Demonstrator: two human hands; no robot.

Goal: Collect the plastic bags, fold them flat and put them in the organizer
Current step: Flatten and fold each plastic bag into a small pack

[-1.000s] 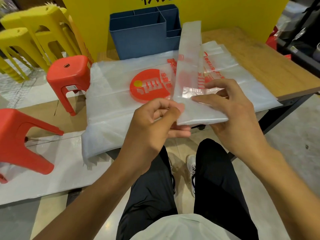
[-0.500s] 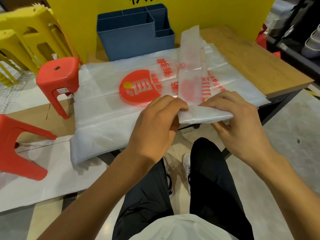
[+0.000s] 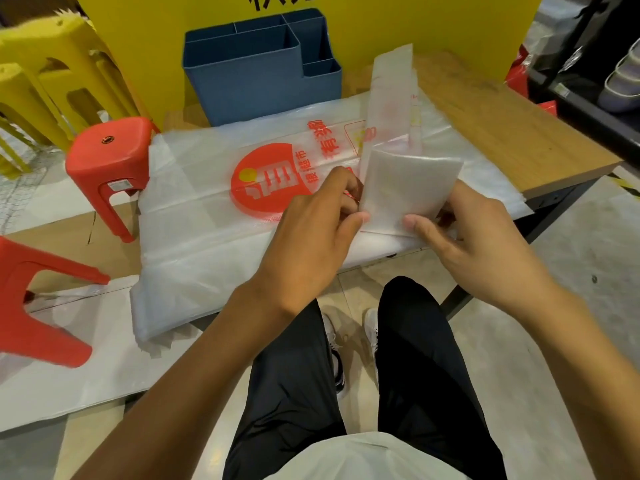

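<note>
A clear plastic bag folded into a long narrow strip [image 3: 391, 95] lies across the table, and its near end is turned up into a square flap [image 3: 408, 192]. My left hand [image 3: 311, 233] pinches the flap's left edge with thumb and fingers. My right hand [image 3: 478, 244] grips its lower right corner, thumb on top. Under them a stack of flat clear bags with a red round logo [image 3: 214, 209] covers the wooden table [image 3: 519, 133] and hangs over its near-left edge. The blue organizer [image 3: 263, 71], with several compartments, stands at the back of the table.
An upright red stool [image 3: 107, 157] stands left of the table, with another red stool [image 3: 31, 299] tipped on the floor. Yellow stools [image 3: 45, 74] are stacked at far left. A yellow board [image 3: 381, 22] backs the table. A dark shelf with shoes [image 3: 616, 74] is at right.
The near end of the strip has been folded up and away from me into a square flap; both hands moved forward over the table edge with it.
</note>
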